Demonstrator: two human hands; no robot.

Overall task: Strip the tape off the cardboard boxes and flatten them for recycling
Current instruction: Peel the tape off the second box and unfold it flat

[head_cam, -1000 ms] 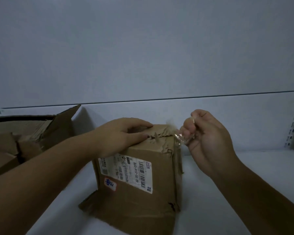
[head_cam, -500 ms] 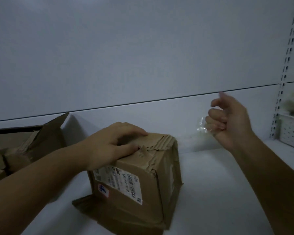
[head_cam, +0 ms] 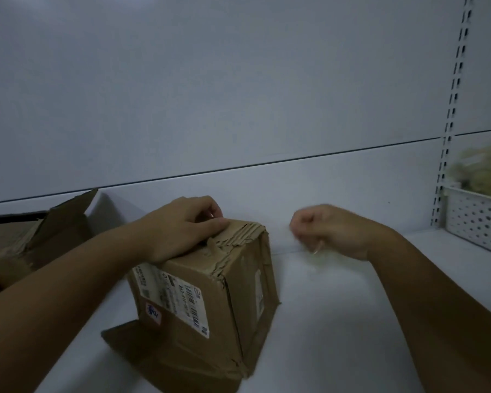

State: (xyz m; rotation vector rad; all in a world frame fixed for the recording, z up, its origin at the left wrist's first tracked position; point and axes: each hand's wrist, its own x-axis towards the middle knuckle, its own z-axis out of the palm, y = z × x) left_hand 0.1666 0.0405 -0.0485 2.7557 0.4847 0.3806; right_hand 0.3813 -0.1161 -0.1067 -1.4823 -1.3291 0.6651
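Observation:
A brown cardboard box [head_cam: 210,293] with a white shipping label stands on the white shelf [head_cam: 352,321], its top edge torn and ragged. A loose flap spreads out at its base. My left hand [head_cam: 182,228] lies on the box top, fingers and thumb pressing along the torn edge. My right hand [head_cam: 329,228] hovers to the right of the box, apart from it, blurred, with its fingers curled in. A faint scrap of clear tape [head_cam: 315,250] glints just below those fingers.
Another open cardboard box [head_cam: 40,236] with raised flaps sits at the left against the back wall. A white perforated basket [head_cam: 476,219] holding pale greenish stuff stands at the far right, beside a slotted shelf upright [head_cam: 451,123].
My right hand tore the clear tape off the box's top corner, swung up and right, then came back down towards the box. My left hand stayed on the box top.

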